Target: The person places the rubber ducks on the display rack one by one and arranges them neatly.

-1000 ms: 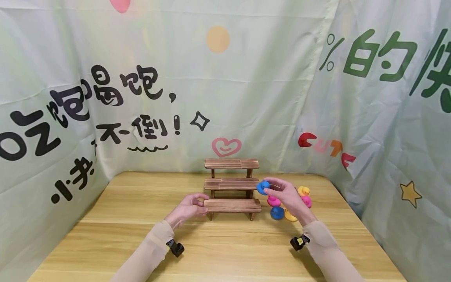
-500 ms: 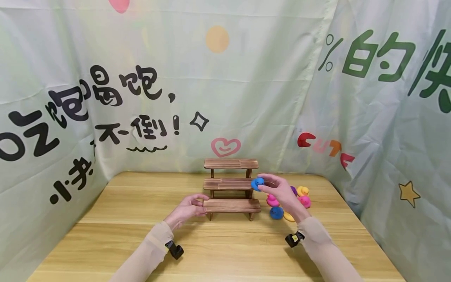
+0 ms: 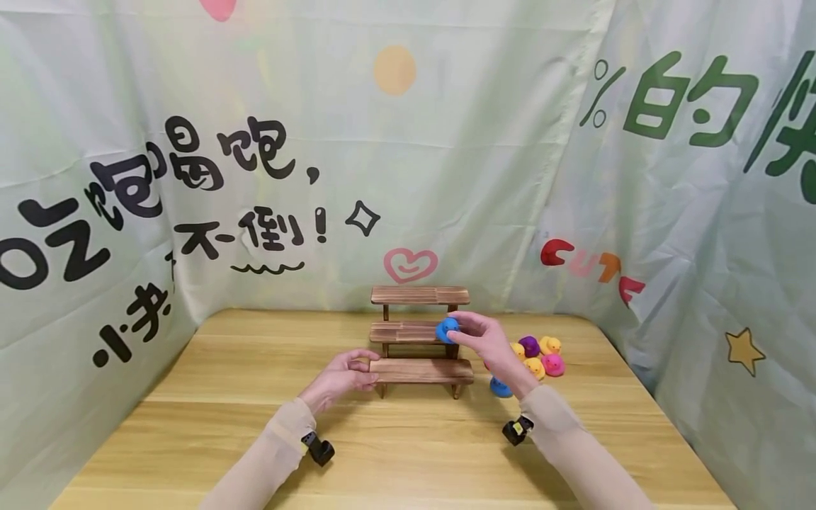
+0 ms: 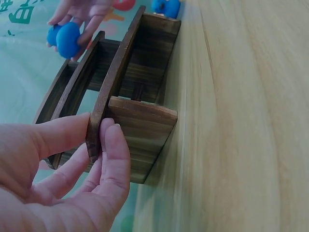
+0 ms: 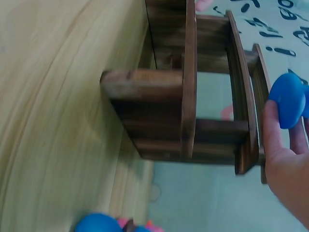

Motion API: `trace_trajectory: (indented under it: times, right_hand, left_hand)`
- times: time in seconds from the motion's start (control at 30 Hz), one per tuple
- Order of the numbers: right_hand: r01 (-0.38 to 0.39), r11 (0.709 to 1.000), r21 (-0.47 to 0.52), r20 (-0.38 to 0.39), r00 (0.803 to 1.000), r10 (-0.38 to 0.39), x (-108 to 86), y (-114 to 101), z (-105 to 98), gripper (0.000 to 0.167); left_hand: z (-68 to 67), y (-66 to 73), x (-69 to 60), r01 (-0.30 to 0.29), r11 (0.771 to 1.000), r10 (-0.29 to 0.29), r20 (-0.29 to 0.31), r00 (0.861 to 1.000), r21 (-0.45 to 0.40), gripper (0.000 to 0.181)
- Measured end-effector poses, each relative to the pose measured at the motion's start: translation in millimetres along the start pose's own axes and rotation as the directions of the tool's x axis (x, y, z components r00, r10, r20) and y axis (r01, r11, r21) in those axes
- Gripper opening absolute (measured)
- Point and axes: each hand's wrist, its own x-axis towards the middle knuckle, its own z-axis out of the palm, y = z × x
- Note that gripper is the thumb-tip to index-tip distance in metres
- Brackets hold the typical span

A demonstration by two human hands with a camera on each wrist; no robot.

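Note:
A three-tier brown wooden stand (image 3: 421,370) rises on the table. My left hand (image 3: 338,379) pinches the left end of its lowest tier; in the left wrist view the thumb lies on top of the board and the fingers reach beneath. With thumb and fingers, my right hand (image 3: 487,347) holds a blue rubber duck (image 3: 448,329) in front of the right end of the middle tier. The same duck (image 5: 288,101) shows beside the upper boards in the right wrist view. Whether it touches the wood I cannot tell.
Right of the stand, several rubber ducks sit grouped on the wooden table (image 3: 408,453): a purple duck (image 3: 528,346), a pink duck (image 3: 554,365), a blue duck (image 3: 501,387) and yellow ones, partly behind my right hand. A printed cloth (image 3: 472,177) hangs behind and along both sides.
My right hand has moved left with the blue duck, from beside the stand's right edge to the middle tier. My left hand keeps its hold on the lowest tier.

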Motion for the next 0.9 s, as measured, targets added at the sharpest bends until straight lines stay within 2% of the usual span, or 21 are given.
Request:
trace_trajectory:
  times: [0.23, 0.53, 0.7, 0.9]
  right_hand:
    - [0.025, 1.0, 0.014, -0.022, 0.999, -0.025, 7.3, -4.8, 15.4, 0.045]
    - [0.028, 0.997, 0.071, -0.034, 0.999, -0.026, 18.1, -2.1, 21.4, 0.043]
    - [0.023, 0.997, 0.07, -0.037, 0.999, -0.021, 22.2, -5.4, 26.8, 0.045]
    - [0.052, 0.997, 0.061, -0.057, 0.997, -0.049, 26.9, -8.6, 35.6, 0.047]
  left_hand:
    - [0.8, 3.5, 1.9, 0.005, 1.0, -0.005, 0.001, 1.0, -0.005, 0.047]
    - [3.2, 7.9, -1.0, 0.01, 1.0, -0.01, -0.015, 1.0, 0.015, 0.048]
    - [2.5, 8.4, -0.5, 0.006, 1.0, -0.006, -0.014, 1.0, 0.02, 0.048]
    - [1.4, 6.4, 0.4, 0.013, 1.0, -0.013, -0.01, 1.0, 0.026, 0.05]
